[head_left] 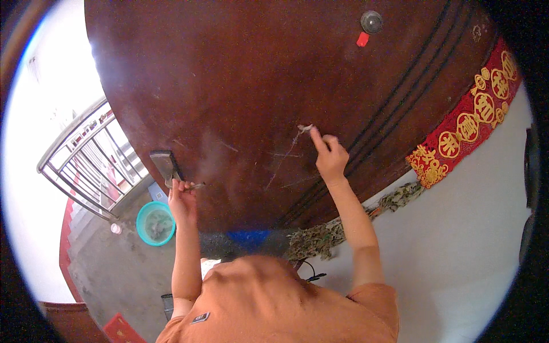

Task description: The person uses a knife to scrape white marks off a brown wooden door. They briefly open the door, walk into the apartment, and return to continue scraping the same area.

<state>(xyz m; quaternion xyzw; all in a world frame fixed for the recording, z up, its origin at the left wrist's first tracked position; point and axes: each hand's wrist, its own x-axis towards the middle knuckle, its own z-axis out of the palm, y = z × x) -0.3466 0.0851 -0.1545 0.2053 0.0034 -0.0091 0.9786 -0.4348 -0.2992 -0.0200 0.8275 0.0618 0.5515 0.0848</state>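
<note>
In front of me is a large dark brown door-like panel with scratches and pale streaks. My left hand is closed around the handle of a flat scraper. The scraper's wide dark-edged head lies against or close to the panel's left part. Something thin pokes out beside these fingers, too small to name. Farther right, my right hand has one finger stretched to a small whitish scrap on the panel, its other fingers partly bent. From the scrap a thin pale line runs down the surface.
A round metal knob with a red tag sits at the upper right. Right of the panel hangs a red and gold banner. To the left are a metal railing and a turquoise basin of water on the grey floor.
</note>
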